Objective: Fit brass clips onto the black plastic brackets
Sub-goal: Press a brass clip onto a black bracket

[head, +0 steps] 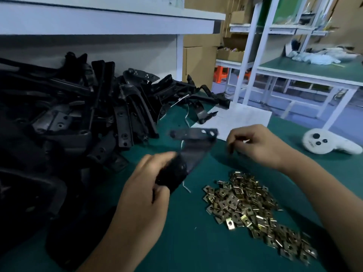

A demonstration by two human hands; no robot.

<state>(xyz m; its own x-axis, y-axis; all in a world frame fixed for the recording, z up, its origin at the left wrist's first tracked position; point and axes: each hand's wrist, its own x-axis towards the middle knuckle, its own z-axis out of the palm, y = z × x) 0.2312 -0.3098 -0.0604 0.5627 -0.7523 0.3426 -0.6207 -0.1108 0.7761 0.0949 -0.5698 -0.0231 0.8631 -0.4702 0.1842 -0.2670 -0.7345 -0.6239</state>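
Note:
My left hand (146,188) grips the lower end of a black plastic bracket (193,148), which rises blurred toward the upper right above the green table. My right hand (255,143) hovers just right of the bracket's top end with fingers curled; whether it pinches a clip is hidden by blur. A heap of brass clips (253,211) lies on the table under my right forearm. A large pile of black brackets (78,118) fills the left side.
A sheet of white paper (241,118) lies beyond my hands. A white controller (326,144) rests at the right. A white shelf (110,20) overhangs the back of the green table (196,242). Other benches and cardboard boxes stand behind.

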